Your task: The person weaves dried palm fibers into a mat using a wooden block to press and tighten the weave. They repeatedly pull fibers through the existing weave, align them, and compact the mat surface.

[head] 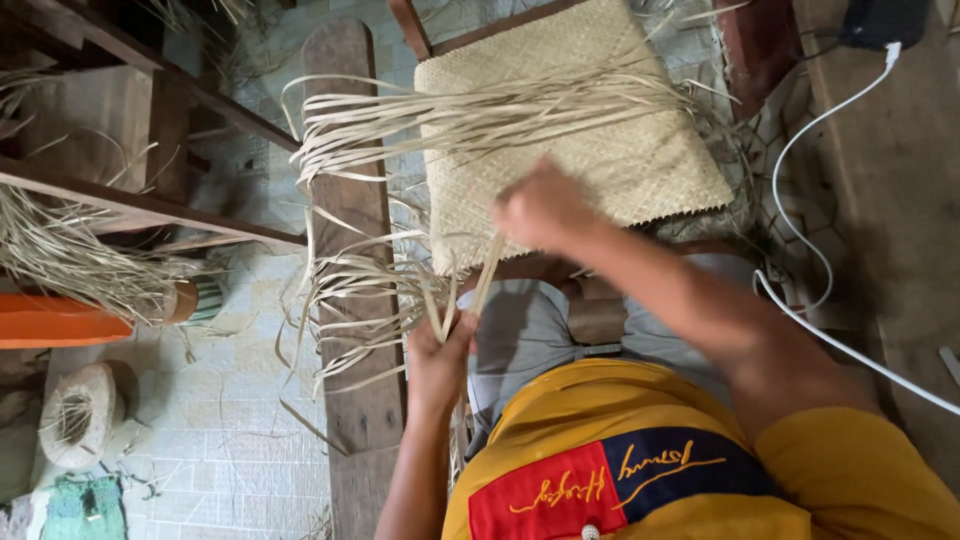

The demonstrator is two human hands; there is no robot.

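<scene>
A pale woven straw mat (600, 120) lies across a wooden frame in front of me, with long loose strips (400, 120) fanning off its left edge. My right hand (540, 208) rests on the mat's near edge, fingers closed on a strip at the weave. My left hand (440, 350) sits lower, pinching a few loose strips (445, 300) that rise toward the mat. My lap in grey cloth is just below.
A dark wooden plank (350, 250) runs under the loose strips. At left are a bundle of dry straw (70, 260), an orange object (50, 322) and a coil of fibre (75, 415) on tiled floor. A white cable (800, 200) trails at right.
</scene>
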